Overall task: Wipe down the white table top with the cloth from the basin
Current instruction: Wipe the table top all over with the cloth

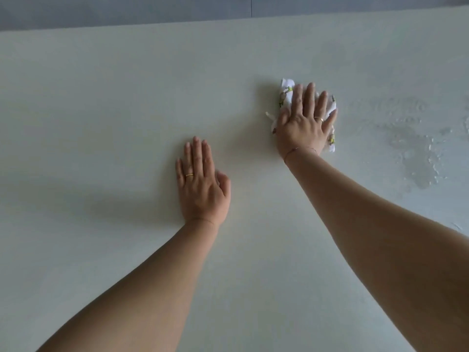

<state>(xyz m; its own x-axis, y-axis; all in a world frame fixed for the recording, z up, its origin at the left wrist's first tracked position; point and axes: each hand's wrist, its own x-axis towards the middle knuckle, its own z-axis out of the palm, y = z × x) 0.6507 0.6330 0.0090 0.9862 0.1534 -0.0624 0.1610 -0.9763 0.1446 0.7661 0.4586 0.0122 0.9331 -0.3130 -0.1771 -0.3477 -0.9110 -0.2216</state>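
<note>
Hands and cloth (285,94) on the table top (101,110)
The left hand (201,184) lies flat near the middle; at its 1 o'clock the right hand (303,125) lies on the cloth. A wet patch (411,148) lies at 3 o'clock from the cloth, apart from it.

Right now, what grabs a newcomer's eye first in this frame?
The right hand presses flat on a crumpled white printed cloth, right of centre on the white table top. Further right, a wet streaky patch glistens near the frame's edge. The left hand lies flat on the table, nearer the person, holding nothing.
</note>
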